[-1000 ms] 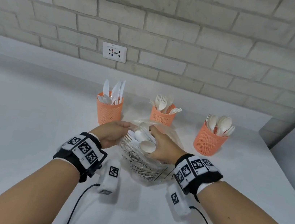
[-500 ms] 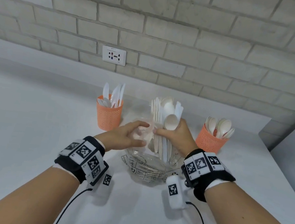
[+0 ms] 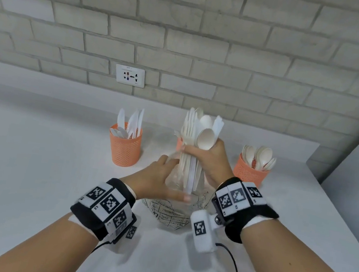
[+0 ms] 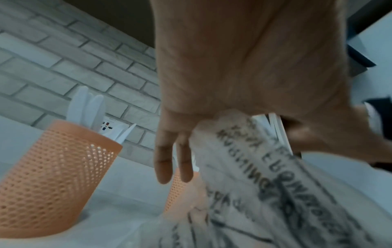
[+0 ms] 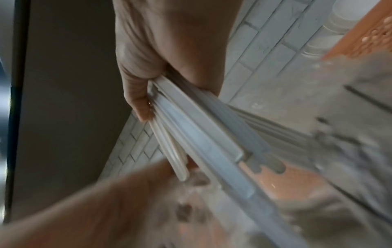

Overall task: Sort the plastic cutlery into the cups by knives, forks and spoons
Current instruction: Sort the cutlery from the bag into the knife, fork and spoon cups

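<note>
Standing farthest left on the white counter [image 3: 30, 172], an orange mesh cup [image 3: 123, 147] with white plastic knives [image 3: 133, 120] upright in it; a wall socket [image 3: 130, 75] sits on the brick wall behind. Next right, the left hand [image 3: 158, 179]: fingers nearly straight, laid flat against the side of a clear printed plastic bag [image 3: 170, 213] that rests on the counter between the two wrists. From the left wrist view the palm presses the crumpled bag, fingers extended, nothing gripped. Above the bag, the right hand [image 3: 207, 160] has its fingers wrapped round a mixed bundle of cutlery [image 3: 200, 129] — fork tines, spoon bowls and a knife blade fanned upward, handles pointing down toward the bag mouth. Right wrist view confirms the fist round the handles [image 5: 191, 134]. A second orange cup [image 3: 180, 142] is mostly hidden behind that bundle; contents cannot be told. Farthest right, a third orange cup [image 3: 250, 171] holds spoons [image 3: 260, 155], bowls up. Both wrists carry black bands with printed markers.
</note>
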Action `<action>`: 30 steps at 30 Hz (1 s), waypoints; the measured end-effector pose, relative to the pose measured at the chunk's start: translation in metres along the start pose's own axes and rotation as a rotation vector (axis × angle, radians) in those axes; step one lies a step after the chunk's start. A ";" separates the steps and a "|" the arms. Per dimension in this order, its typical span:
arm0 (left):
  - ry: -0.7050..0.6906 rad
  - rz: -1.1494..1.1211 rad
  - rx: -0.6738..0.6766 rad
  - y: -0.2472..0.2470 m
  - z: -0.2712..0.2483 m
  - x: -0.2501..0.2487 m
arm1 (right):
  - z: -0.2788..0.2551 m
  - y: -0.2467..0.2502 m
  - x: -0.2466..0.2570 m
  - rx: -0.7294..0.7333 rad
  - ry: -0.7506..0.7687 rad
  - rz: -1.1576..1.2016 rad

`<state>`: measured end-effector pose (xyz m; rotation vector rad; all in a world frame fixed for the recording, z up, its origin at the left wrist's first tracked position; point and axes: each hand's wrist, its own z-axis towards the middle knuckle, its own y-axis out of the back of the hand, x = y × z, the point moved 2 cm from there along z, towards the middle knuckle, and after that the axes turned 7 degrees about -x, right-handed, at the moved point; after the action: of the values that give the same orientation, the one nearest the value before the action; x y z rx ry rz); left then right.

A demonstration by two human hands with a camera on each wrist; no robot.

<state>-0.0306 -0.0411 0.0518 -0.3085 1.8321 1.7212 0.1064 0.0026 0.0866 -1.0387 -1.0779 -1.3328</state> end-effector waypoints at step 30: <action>0.012 -0.875 -0.282 0.029 0.020 -0.034 | 0.003 -0.032 0.029 0.172 -0.188 0.169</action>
<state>-0.0146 -0.0260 0.0954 -1.0540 1.1568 1.3112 0.0728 -0.0001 0.1147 -1.1152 -1.1945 -1.0045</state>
